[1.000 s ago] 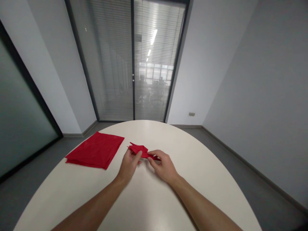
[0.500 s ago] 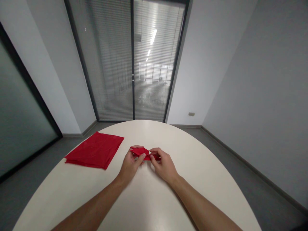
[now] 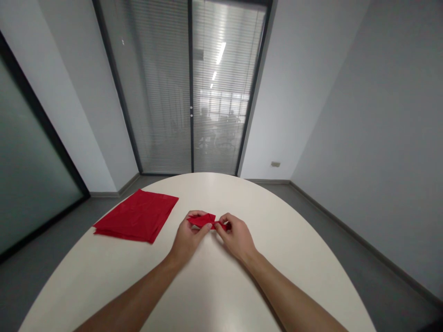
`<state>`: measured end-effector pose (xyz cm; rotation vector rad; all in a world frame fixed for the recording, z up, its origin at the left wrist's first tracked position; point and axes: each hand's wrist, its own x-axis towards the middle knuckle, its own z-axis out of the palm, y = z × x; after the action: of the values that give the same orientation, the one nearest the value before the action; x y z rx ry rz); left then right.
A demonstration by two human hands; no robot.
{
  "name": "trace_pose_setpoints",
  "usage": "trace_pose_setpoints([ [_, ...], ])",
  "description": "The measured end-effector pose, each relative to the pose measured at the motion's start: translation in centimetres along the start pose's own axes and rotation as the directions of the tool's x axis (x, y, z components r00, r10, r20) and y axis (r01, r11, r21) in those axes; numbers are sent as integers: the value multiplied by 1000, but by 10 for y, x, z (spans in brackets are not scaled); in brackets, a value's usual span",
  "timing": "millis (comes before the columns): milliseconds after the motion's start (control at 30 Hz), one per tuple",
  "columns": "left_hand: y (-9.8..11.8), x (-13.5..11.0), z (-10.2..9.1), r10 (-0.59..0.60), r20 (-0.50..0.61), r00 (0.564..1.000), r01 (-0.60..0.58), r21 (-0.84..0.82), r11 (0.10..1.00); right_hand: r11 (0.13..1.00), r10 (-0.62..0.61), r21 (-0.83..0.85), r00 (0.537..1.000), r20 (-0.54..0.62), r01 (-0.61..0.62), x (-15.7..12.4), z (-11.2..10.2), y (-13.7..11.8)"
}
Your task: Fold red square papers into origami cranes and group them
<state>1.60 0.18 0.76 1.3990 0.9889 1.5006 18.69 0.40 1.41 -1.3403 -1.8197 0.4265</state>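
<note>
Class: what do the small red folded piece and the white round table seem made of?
Small red folded piece: probably thin matte paper; it holds sharp creases. White round table: smooth, faintly glossy top, perhaps laminate; soft reflections show.

At centre frame, the folded red piece (image 3: pixel 204 220) is thin and matt, probably paper (its creases hold sharp), though the texture is too small to tell. The stack of red sheets (image 3: pixel 138 216) at centre left has the same matt, faintly crinkled finish. The table (image 3: pixel 214 286) is smooth off-white with a soft sheen. Behind it, glossy glass doors (image 3: pixel 166 92) stand in dark matt frames.
</note>
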Motion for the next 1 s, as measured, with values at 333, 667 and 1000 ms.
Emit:
trace_pose_setpoints([
  [333, -3, -2, -2, 58, 7, 998, -59, 154, 986, 997, 71, 25, 997, 12, -71, 0, 2, 0],
  [667, -4, 2, -6, 39, -109, 993, -22, 159, 987, 968, -114, 241, 981, 160, 73, -5, 2, 2],
  [1000, -4, 2, -6, -68, -102, 992, 74, 57, 996, 946, -129, 314, 983, 127, 83, -3, 5, 6],
])
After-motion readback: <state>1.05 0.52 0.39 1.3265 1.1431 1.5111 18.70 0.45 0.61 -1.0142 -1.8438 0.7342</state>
